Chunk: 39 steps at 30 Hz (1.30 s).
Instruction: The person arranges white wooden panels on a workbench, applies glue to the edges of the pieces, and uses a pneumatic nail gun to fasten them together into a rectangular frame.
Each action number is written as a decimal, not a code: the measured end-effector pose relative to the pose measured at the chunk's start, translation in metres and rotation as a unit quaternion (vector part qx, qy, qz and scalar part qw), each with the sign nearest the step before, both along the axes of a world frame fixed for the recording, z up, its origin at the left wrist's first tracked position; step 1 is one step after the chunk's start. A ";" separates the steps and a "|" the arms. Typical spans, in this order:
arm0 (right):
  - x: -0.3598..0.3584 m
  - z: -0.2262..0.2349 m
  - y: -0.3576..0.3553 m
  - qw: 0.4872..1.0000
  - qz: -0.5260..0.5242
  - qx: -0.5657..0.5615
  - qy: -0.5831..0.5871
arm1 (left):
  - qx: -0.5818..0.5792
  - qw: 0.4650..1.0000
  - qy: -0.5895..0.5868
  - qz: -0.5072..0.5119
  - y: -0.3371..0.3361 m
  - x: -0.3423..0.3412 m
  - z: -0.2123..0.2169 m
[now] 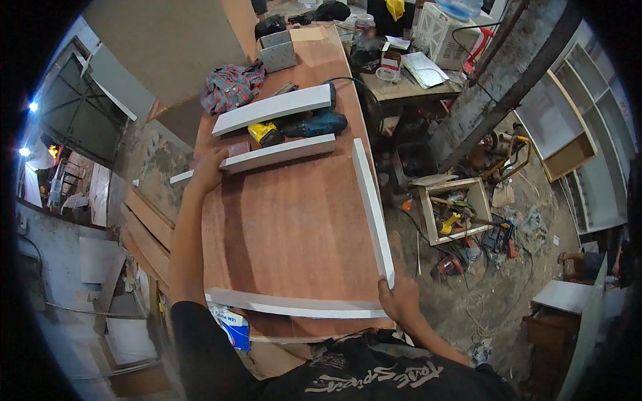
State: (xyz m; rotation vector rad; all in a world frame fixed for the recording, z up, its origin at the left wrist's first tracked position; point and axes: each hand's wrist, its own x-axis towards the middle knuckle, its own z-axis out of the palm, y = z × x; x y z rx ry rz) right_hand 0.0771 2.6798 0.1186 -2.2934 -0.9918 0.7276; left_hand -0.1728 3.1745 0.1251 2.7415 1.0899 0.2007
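Note:
My left hand [209,168] rests on the left end of a white strip [281,153] that lies across the reddish plywood tabletop [294,220]. My right hand [399,298] grips the near end of a second white strip [372,204] running along the table's right edge. A third white strip [294,306] lies across the near edge, meeting the right strip at my right hand. A wider white board [273,108] lies farther back, beside a yellow and a blue power drill [307,127].
A plaid cloth [231,85] and a grey block [277,52] sit at the table's far end. To the right, on the littered floor, stand an open wooden toolbox [453,210] and white shelving [588,134]. Stacked boards [150,234] lean at the left.

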 end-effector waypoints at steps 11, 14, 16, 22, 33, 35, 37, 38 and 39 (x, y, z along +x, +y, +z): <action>0.001 -0.014 -0.006 1.000 -0.008 0.017 0.011 | 0.000 0.994 -0.085 -0.062 -0.006 0.030 -0.021; 0.001 -0.002 -0.004 1.000 0.003 0.002 0.014 | 0.015 0.994 -0.077 -0.074 -0.012 0.048 -0.021; -0.001 0.004 -0.001 1.000 -0.009 -0.021 0.017 | 0.004 0.995 -0.071 -0.067 -0.014 0.047 -0.014; 0.000 0.010 -0.001 1.000 0.020 0.004 0.023 | 0.049 0.988 -0.101 -0.102 -0.035 0.087 0.002; 0.007 0.017 0.004 0.996 0.075 -0.037 0.043 | -0.020 0.962 -0.066 -0.263 -0.108 0.258 0.015; 0.007 0.008 0.005 0.995 0.079 -0.012 0.053 | -0.070 0.965 -0.049 -0.248 -0.112 0.275 0.014; 0.008 0.013 0.010 0.995 0.085 -0.031 0.053 | -0.051 0.958 -0.054 -0.278 -0.102 0.278 0.002; 0.008 0.015 0.012 0.994 0.087 -0.040 0.053 | -0.042 0.953 -0.057 -0.293 -0.098 0.281 -0.005; 0.006 0.013 0.011 0.996 0.079 -0.024 0.042 | -0.057 0.954 -0.036 -0.294 -0.102 0.281 0.003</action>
